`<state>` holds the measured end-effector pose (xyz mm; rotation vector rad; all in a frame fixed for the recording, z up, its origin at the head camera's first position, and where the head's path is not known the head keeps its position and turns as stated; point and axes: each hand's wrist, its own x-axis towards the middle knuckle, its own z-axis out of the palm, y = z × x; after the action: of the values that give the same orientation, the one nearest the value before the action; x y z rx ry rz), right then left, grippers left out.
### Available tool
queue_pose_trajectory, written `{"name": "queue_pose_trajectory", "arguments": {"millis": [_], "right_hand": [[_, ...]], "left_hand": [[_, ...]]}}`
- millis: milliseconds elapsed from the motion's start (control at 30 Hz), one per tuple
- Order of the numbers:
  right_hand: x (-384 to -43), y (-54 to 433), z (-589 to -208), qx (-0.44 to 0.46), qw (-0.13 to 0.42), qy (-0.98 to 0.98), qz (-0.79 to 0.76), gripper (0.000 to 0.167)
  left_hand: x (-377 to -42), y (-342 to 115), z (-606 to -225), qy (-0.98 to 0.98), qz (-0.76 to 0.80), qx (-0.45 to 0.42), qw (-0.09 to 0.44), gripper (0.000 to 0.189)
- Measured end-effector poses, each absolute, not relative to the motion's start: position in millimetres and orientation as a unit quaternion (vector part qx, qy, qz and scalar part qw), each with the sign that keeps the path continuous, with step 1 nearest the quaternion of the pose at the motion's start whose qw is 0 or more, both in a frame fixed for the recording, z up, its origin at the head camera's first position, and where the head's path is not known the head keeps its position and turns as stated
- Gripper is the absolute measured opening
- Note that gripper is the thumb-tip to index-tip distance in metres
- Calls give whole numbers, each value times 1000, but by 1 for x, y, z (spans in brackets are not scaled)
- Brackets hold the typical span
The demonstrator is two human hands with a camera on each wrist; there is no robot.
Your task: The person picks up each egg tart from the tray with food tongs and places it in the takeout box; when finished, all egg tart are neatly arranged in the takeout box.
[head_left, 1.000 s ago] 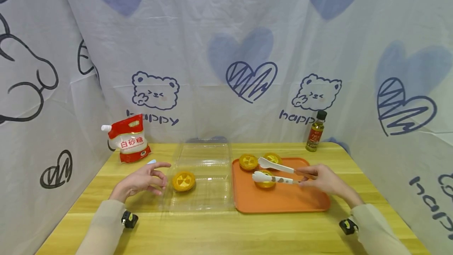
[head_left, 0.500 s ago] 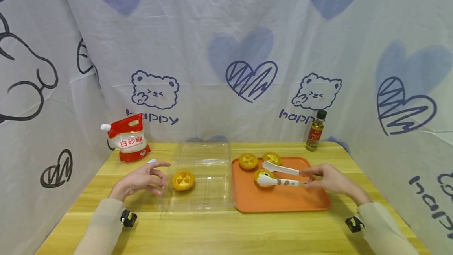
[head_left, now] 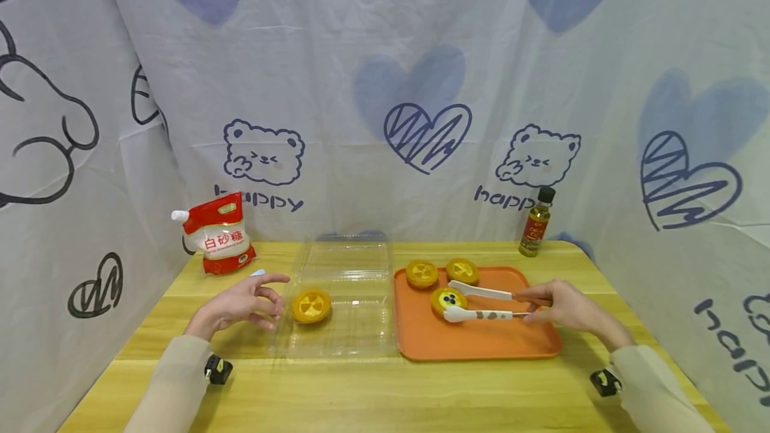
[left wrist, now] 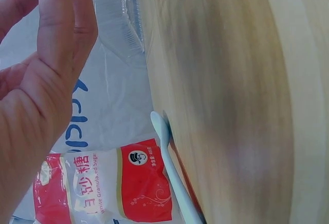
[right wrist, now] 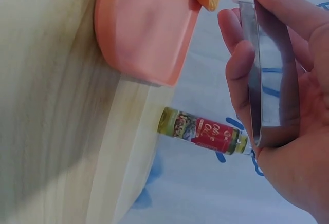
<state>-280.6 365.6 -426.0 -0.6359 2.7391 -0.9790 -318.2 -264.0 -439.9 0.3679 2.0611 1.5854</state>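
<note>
My right hand (head_left: pixel 562 306) grips a pair of tongs (head_left: pixel 486 315) with white arms and a metal bend. Their tips are spread on either side of a tart (head_left: pixel 450 299) topped with dark berries, on the orange tray (head_left: pixel 481 347). Behind it on the tray lie two yellow-topped tarts, one on the left (head_left: pixel 422 274) and one on the right (head_left: pixel 462 271). My left hand (head_left: pixel 243 303) holds nothing, its fingers loosely bent, by the left side of a clear plastic clamshell box (head_left: pixel 361 336). One tart (head_left: pixel 311 306) sits in the box's left part.
A red and white sugar pouch (head_left: pixel 222 236) stands at the back left. Near it, a pale blue spoon (left wrist: pixel 175 175) shows in the left wrist view. An olive oil bottle (head_left: pixel 535 224) is behind the tray at the back right. A printed curtain (head_left: pixel 343 172) backs the table.
My right hand has shifted slightly right with the tongs. Their tips have moved right and down, from over the berry tart to its two sides. My left hand stays in place.
</note>
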Motion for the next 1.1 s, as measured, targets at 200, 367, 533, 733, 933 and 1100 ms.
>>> {"name": "queue_pose_trajectory", "arguments": {"millis": [200, 367, 533, 733, 933, 1100], "right_hand": [[-280, 364, -428, -210, 61, 923, -318, 43], [-276, 362, -425, -197, 57, 925, -320, 41], [-275, 357, -420, -183, 49, 930, -314, 39], [-275, 351, -417, -185, 29, 937, -295, 38], [-276, 341, -411, -192, 21, 935, -297, 41], [-272, 332, -408, -209, 5, 930, -302, 41]], "left_hand": [[-318, -265, -440, 759, 584, 133, 255, 76], [-317, -265, -440, 760, 584, 131, 253, 75], [-317, -265, -440, 759, 585, 129, 254, 76], [-317, -266, -440, 757, 587, 130, 254, 75], [-315, -268, -439, 758, 588, 129, 251, 75], [-318, -266, -440, 752, 592, 131, 258, 77]]}}
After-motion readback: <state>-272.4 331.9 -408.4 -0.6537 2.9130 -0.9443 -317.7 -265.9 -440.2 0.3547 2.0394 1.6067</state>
